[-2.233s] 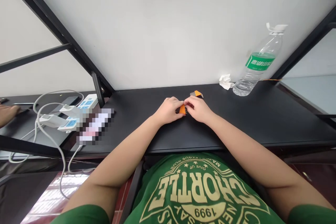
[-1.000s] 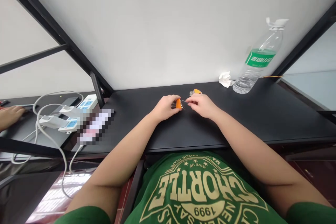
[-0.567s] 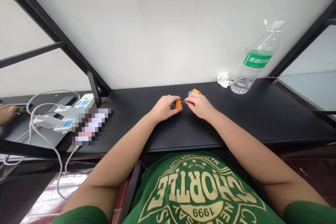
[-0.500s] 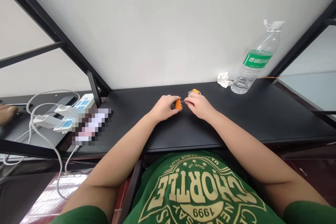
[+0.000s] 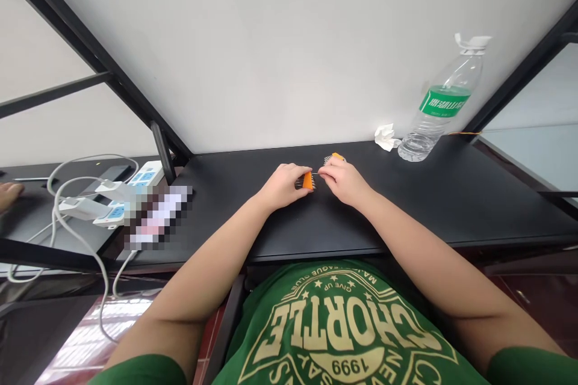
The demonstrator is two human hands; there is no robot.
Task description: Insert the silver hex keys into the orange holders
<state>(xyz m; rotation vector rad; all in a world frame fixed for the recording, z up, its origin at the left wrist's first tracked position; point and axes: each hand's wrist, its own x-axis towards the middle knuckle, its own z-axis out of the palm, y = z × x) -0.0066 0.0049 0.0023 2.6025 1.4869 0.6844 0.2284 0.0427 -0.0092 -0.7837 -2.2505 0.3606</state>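
Writing: the green shirt [image 5: 336, 325] of the person wearing the camera bears pale lettering, upside down to the view; "CHORTLE" and "1999" are legible, with "GIVE UP" in smaller type above. The clear bottle [image 5: 428, 127] at the right carries a green label [image 5: 445, 100] with white Chinese characters, the last turning out of sight around the side; the small line beneath is too fine to read. The bottle has a white cap with a loop. Its fill level cannot be determined.

Containers: an orange holder [image 5: 307, 180] carrying a row of metal rods is located near the middle of the black table [image 5: 428, 198]. The left hand [image 5: 285, 185] grips it between thumb and fingers. The right hand [image 5: 345, 180] pinches a thin rod [image 5: 315, 174], which points toward the holder; whether its end touches or sits within the holder cannot be told. A second orange holder [image 5: 338, 157], also with a row of rods, lies just beyond the right hand and is partly covered by it.

Surroundings: a crumpled tissue [image 5: 386, 137] lies beside the bottle's base. At the left is a white power strip [image 5: 144, 177] with blue sockets and white plugs.
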